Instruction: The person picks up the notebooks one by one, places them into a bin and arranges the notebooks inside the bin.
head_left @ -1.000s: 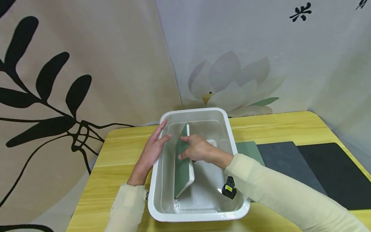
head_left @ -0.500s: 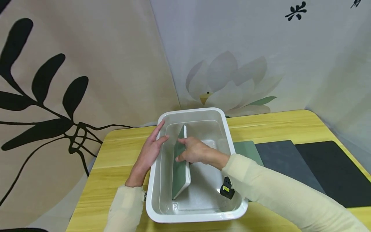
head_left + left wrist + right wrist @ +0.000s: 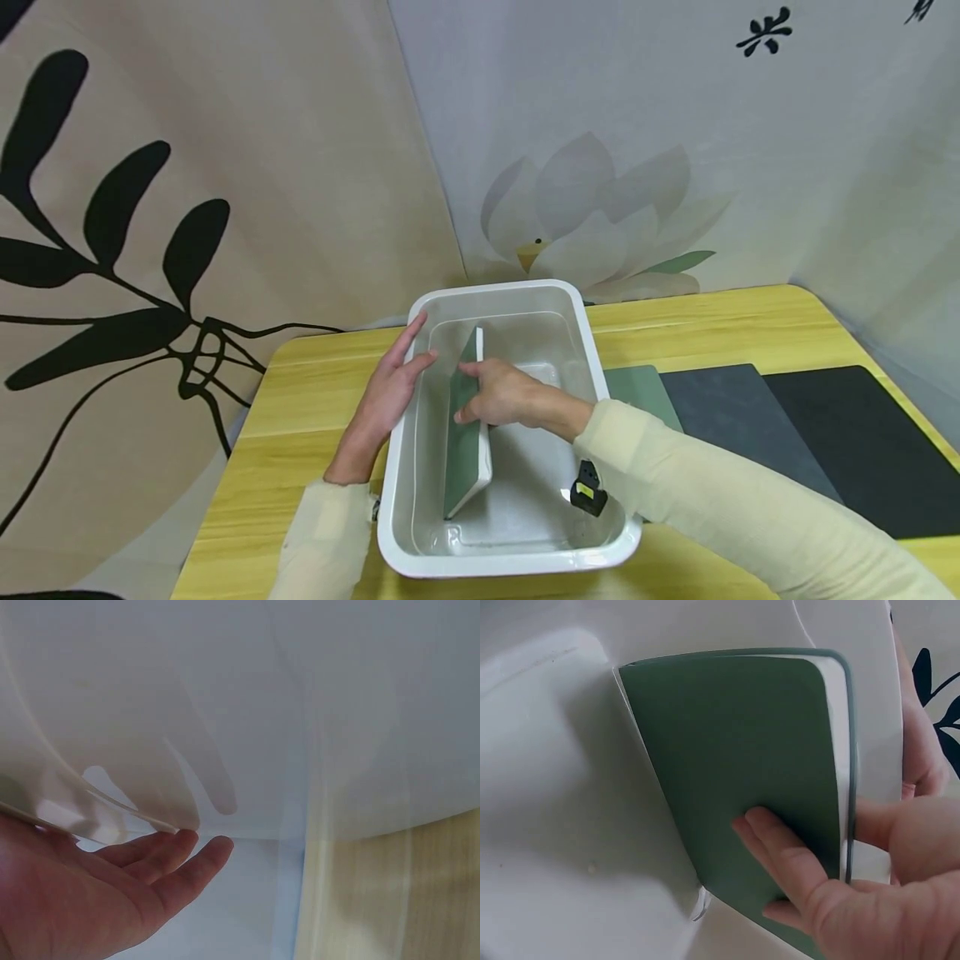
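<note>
A white plastic basin (image 3: 517,560) sits on the wooden table. Inside it a green notebook (image 3: 463,467) stands on edge, leaning slightly, with its white page edges upward. My right hand (image 3: 510,393) reaches into the basin and pinches the notebook near mid-length. In the right wrist view the notebook's green cover (image 3: 727,750) shows with several fingers (image 3: 791,859) flat against it, the thumb going behind. My left hand (image 3: 390,387) holds the basin's left rim, thumb over the inner side. The left wrist view shows its fingers (image 3: 191,877) against the outer wall.
Right of the basin, a green flat cover (image 3: 643,393), a dark grey one (image 3: 742,425) and a black one (image 3: 870,442) lie side by side, touching or overlapping. Yellow wood-grain table (image 3: 300,400) surrounds them. A patterned curtain (image 3: 315,167) hangs behind.
The head view has shifted slightly, moving everything a little left in frame. The notebook tilts a touch more upright than a second ago; both hands keep their holds.
</note>
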The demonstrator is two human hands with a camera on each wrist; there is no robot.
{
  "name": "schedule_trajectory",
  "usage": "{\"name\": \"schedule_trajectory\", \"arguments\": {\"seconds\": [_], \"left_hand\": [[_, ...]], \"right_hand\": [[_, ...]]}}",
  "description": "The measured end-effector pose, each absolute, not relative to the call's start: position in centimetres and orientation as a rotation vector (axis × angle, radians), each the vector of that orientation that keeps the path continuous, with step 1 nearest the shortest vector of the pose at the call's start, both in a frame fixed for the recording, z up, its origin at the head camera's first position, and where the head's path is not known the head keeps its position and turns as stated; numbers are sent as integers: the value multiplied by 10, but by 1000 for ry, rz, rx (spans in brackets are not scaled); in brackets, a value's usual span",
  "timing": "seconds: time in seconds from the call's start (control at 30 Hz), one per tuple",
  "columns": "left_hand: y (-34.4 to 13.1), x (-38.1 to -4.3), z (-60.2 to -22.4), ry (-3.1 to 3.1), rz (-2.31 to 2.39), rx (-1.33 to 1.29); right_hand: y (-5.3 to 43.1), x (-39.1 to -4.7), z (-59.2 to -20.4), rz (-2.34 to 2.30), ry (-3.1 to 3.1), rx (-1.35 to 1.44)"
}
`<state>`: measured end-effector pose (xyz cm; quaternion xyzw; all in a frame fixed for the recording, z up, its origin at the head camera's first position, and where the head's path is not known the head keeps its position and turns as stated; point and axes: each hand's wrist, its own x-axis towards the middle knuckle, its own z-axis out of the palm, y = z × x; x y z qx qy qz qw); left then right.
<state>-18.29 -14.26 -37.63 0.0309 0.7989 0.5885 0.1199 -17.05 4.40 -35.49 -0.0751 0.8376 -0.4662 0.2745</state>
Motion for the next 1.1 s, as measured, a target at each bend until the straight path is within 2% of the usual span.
{"name": "schedule_trajectory", "arguments": {"seconds": [1.1], "left_hand": [[-142, -183, -376, 2339, 1732, 118]], "right_hand": [[45, -169, -352, -1212, 2270, -296]]}}
